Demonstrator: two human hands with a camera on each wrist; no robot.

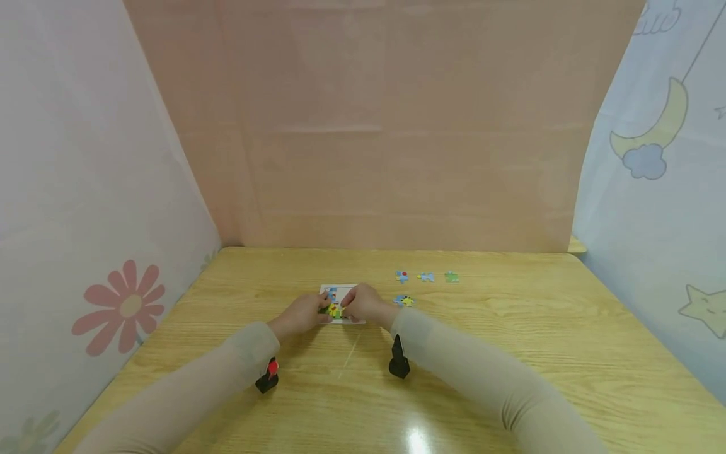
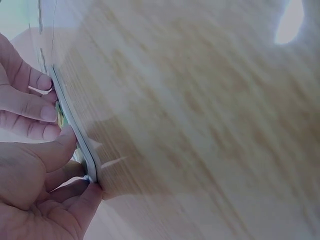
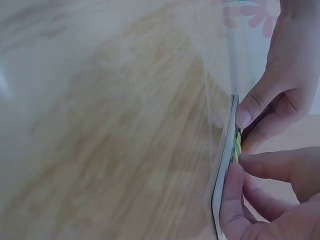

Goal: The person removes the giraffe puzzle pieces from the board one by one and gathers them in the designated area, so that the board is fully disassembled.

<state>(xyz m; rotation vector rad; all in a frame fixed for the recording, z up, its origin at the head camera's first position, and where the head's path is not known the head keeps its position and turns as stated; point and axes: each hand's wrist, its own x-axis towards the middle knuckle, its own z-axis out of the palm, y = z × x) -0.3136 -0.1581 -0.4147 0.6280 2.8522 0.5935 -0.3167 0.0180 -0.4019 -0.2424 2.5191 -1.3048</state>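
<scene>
A small white-edged puzzle board [image 1: 343, 294] lies flat on the wooden table, partly filled with blue, yellow and green puzzle pieces [image 1: 333, 311]. My left hand [image 1: 303, 313] holds the board at its left side, the thumb at the near edge and the other fingers curled at the corner. From the right, my right hand [image 1: 367, 305] reaches over the board, its thumb and fingertips pinching a small puzzle piece that they mostly hide. Edge-on in the right wrist view, the board [image 3: 226, 145] shows green and yellow bits between the two hands.
Right of the board lie loose puzzle pieces: a blue one with red [image 1: 402, 276], a light blue one [image 1: 427, 277], a green one [image 1: 452, 277] and a blue-yellow one [image 1: 404, 301]. A brown sheet [image 1: 386, 157] stands behind the table [image 1: 510, 315], with patterned cloth at both sides.
</scene>
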